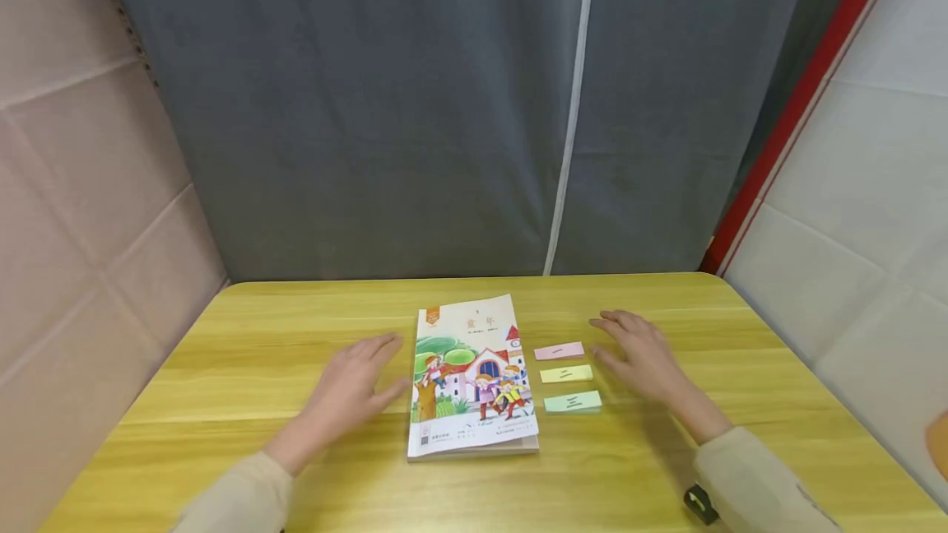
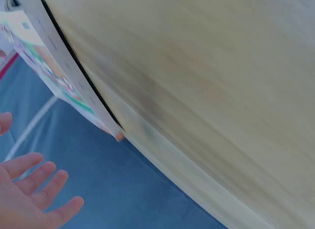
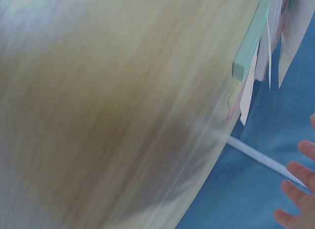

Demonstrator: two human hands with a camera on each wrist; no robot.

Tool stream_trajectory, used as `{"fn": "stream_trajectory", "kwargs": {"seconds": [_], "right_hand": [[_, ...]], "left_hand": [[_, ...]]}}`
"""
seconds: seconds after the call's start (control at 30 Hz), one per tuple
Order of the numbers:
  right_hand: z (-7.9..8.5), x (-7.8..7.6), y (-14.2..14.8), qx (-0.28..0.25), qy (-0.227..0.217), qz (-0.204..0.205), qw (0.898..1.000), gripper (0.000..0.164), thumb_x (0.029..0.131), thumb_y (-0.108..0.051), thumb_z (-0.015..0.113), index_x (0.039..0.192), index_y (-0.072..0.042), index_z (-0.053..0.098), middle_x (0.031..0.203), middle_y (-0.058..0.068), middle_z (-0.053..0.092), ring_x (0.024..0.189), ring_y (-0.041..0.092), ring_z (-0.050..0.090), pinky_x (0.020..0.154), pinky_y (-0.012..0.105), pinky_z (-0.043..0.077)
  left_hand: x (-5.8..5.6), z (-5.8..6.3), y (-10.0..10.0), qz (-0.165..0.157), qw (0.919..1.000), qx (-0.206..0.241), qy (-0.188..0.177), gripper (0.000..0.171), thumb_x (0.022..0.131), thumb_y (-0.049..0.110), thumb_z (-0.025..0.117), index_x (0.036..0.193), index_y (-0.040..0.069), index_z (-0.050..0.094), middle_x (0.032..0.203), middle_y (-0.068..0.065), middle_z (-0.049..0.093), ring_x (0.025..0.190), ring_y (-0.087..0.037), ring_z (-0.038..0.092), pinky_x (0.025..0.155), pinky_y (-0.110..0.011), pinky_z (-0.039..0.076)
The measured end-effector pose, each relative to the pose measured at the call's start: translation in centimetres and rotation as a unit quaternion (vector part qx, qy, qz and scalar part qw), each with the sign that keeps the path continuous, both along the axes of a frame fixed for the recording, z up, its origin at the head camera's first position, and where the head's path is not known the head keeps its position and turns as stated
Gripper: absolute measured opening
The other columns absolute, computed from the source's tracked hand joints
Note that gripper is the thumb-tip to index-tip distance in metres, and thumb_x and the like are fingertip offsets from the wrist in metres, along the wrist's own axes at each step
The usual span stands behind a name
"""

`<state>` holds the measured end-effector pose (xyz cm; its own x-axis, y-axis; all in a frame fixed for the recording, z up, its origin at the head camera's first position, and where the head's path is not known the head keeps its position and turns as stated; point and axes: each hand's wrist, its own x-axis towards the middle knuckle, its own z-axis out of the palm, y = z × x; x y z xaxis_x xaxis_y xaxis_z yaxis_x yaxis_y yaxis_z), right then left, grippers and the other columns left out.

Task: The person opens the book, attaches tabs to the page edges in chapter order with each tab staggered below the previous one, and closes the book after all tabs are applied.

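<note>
A paperback book (image 1: 474,377) with a cartoon cover of children and a house lies face up on the table, its front cover slightly lifted at the near edge. My left hand (image 1: 351,381) hovers just left of it, fingers spread and holding nothing. Right of the book sit three small sticky-note pads in a column: pink (image 1: 559,350), yellow (image 1: 566,373) and green (image 1: 573,402), each with handwritten strokes. Beside them, on their right, is my right hand (image 1: 640,356) with loose fingers and nothing in its grasp. In the right wrist view the green pad shows its thickness.
The wood-grain table (image 1: 296,311) ends at a dark grey curtain (image 1: 370,122) with a pale vertical strip. White padded panels (image 1: 874,187) flank both sides. A small black object (image 1: 699,503) shows by the right sleeve.
</note>
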<state>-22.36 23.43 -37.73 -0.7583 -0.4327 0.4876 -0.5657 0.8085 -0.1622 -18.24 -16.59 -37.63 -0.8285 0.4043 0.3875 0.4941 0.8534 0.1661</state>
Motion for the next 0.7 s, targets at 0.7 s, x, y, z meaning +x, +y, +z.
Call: {"fn": "stream_trajectory", "kwargs": {"seconds": [0.7], "right_hand": [[-1.4,0.8,-3.9,0.06,-0.014,0.084,0.995,0.033,0.075,-0.026,0.067,0.103,-0.008,0.063,0.109,0.013,0.056,0.104,0.033,0.046,0.086,0.055,0.03]], "left_hand": [[1.2,-1.3,6.5,-0.129,0.9823,-0.122,-0.06,0.07,0.073,0.06,0.054,0.122,0.009,0.052,0.122,-0.007,0.048,0.111,-0.025,0.044,0.089,-0.045,0.035]]}}
